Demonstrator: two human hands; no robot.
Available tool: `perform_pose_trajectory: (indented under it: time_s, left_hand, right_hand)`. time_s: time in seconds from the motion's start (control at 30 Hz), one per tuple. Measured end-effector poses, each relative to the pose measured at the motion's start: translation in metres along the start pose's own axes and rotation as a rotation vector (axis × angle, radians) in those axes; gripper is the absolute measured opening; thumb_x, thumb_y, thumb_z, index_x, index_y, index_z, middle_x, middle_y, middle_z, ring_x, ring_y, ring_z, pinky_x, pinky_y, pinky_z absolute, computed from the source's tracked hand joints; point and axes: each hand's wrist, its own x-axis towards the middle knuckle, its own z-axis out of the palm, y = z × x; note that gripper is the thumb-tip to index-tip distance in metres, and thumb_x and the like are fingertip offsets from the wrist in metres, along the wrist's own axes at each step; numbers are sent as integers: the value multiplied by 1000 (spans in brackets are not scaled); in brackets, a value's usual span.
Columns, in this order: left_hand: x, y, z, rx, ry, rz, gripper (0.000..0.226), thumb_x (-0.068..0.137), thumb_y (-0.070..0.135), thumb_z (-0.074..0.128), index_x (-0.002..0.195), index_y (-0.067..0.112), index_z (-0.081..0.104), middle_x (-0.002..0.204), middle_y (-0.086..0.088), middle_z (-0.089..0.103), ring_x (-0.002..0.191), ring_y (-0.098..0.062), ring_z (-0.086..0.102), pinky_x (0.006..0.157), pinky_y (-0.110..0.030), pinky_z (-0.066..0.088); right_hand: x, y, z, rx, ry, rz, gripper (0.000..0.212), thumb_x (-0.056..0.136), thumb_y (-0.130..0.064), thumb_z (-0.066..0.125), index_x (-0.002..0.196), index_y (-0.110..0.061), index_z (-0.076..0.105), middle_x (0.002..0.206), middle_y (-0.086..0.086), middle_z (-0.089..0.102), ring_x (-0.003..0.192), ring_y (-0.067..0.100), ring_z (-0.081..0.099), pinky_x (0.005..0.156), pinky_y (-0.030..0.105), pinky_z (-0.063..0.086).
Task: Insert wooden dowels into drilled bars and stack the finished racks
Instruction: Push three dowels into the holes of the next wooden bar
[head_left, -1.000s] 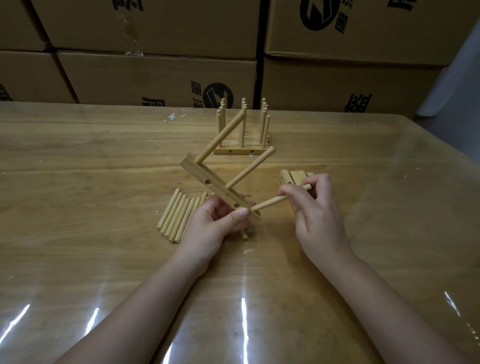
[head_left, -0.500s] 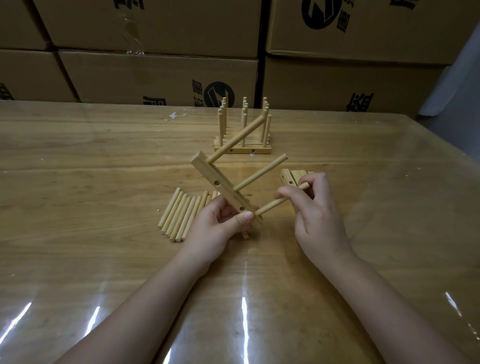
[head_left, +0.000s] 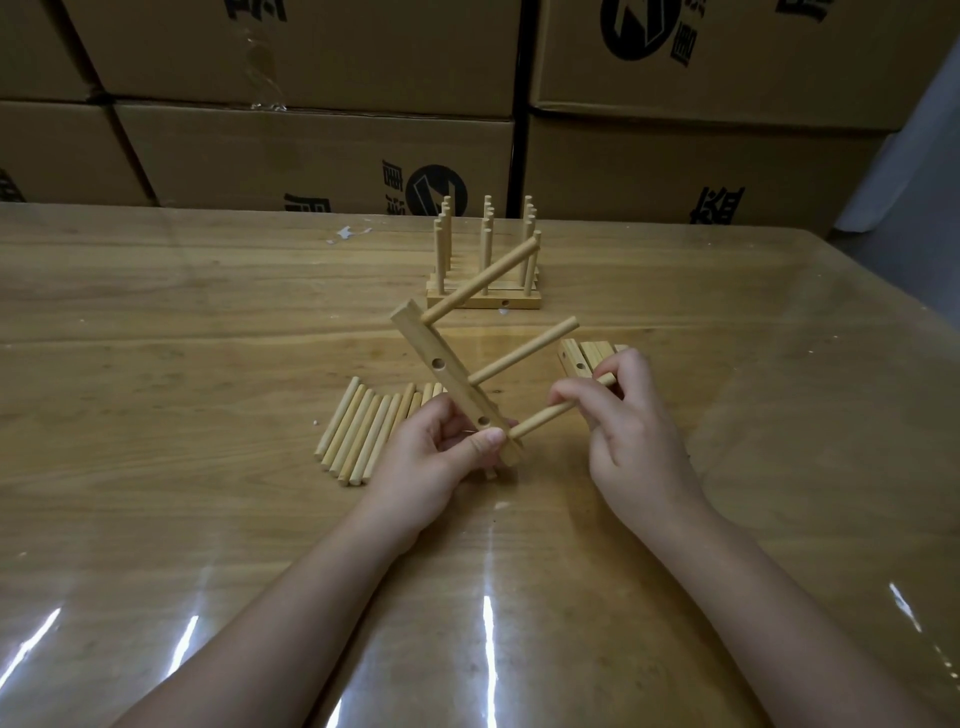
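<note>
Stacked cardboard boxes (head_left: 311, 150) behind glossy wooden table (head_left: 156, 364).

Cardboard boxes (head_left: 311, 150) carry black round logo & Chinese chars, cropped, not readable.

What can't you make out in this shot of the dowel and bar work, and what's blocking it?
Head view, the only one:
- Lower end of the bar: covered by the left hand.
- How deep the third dowel sits in the bar: its tip is hidden at the joint, its far end by the right hand.
- Spare bars: partly behind the right hand, count unclear.
- Finished racks: overlapping, number unclear.
- Box printing: cut off by the table edge.
</note>
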Motion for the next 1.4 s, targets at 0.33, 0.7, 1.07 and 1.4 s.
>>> perform_pose_trajectory:
  time_s: [0.33, 0.7, 1.07, 1.4]
  left_hand:
    - [3, 1, -2, -54, 49, -9, 31, 80, 29, 58, 106, 15, 65, 91, -4, 67, 76, -12, 65, 68, -28, 59]
    - [4, 0, -3, -70, 15, -13, 27, 80, 28, 58, 100, 12, 66, 80, 5, 69, 73, -8, 66, 65, -23, 56]
    - [4, -3, -6, -33, 4, -29, 27, 81, 27, 60, 101, 9, 67, 84, 4, 69, 80, -11, 66, 70, -28, 57]
    - [1, -1, -5, -15, 26, -13, 25, 80, 24, 60, 98, 10, 67, 85, 4, 70, 82, -11, 66, 70, -26, 57]
  right_hand:
    - [-1, 4, 1, 397, 1, 196, 20, 91, -15, 54, 106, -26, 60, 87, -19, 54, 81, -2, 52, 70, 9, 40]
    - [3, 4, -1, 908, -39, 407, 14, 88, 4, 56, 89, -7, 65, 92, 4, 71, 91, 16, 67, 76, 24, 54]
    - [1, 1, -3, 916, -20, 478, 16, 85, 8, 57, 84, -5, 67, 86, 8, 72, 85, 19, 70, 71, 24, 56]
    - [-1, 0, -1, 963, -14, 547, 15, 84, 10, 56, 83, -2, 66, 84, 9, 73, 81, 19, 71, 68, 21, 56]
